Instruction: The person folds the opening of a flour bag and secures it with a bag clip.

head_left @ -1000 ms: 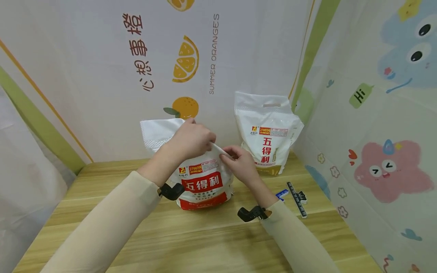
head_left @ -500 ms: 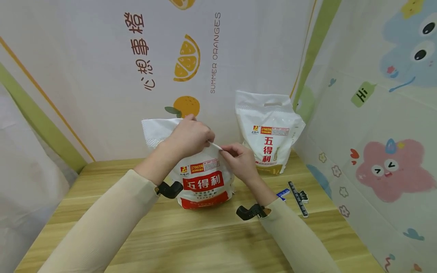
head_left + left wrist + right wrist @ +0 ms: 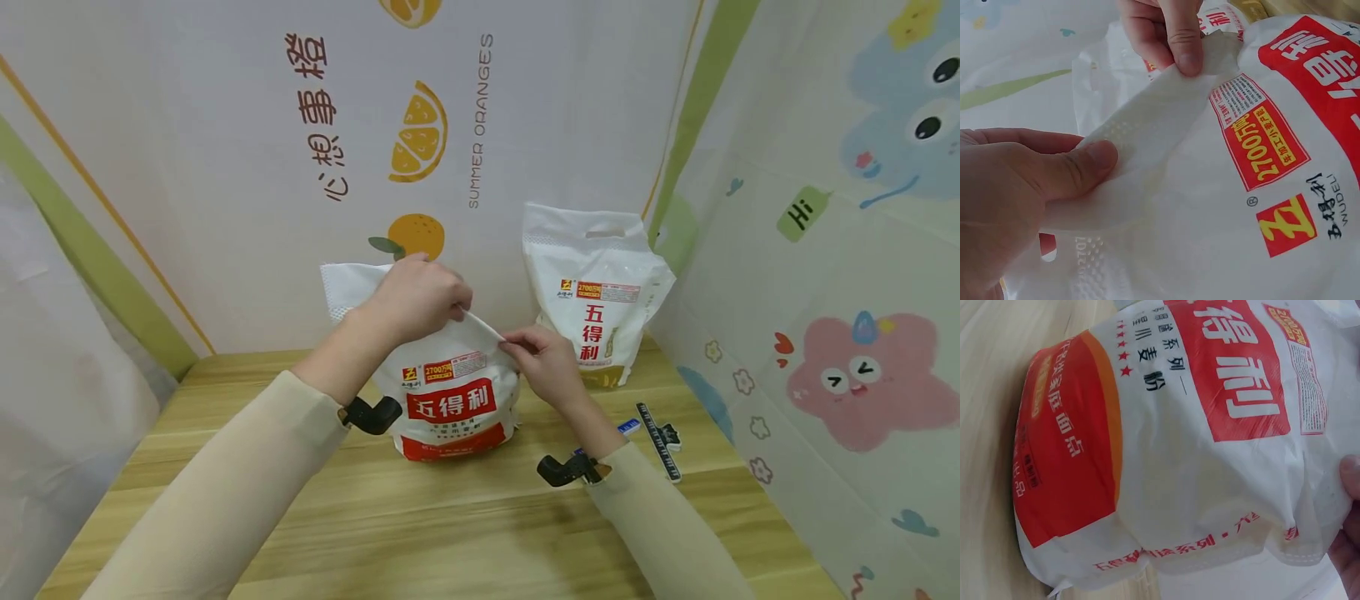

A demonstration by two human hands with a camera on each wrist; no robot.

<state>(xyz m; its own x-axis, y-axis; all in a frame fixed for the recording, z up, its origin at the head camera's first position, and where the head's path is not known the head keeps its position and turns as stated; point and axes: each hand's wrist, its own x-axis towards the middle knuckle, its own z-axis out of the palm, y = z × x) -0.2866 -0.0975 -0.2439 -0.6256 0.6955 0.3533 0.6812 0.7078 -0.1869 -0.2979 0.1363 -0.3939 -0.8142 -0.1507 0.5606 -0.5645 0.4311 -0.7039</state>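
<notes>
A white flour bag with red printed panels stands upright on the wooden table. Its top edge is folded over, as the left wrist view shows. My left hand pinches this folded edge near the middle, thumb on the near side. At the bag's right top corner my right hand pinches the same fold between thumb and fingers. The unfolded left corner of the bag top sticks up behind my left hand. In the right wrist view only fingertips show at the bag's edge.
A second flour bag with a cut-out handle stands behind on the right. A black sealing clip and a blue clip, partly behind my right wrist, lie on the table. Printed curtains hang behind and beside it.
My right hand has shifted slightly right and down along the fold, still pinching it. The left hand keeps its hold. The whole head view has drifted slightly.
</notes>
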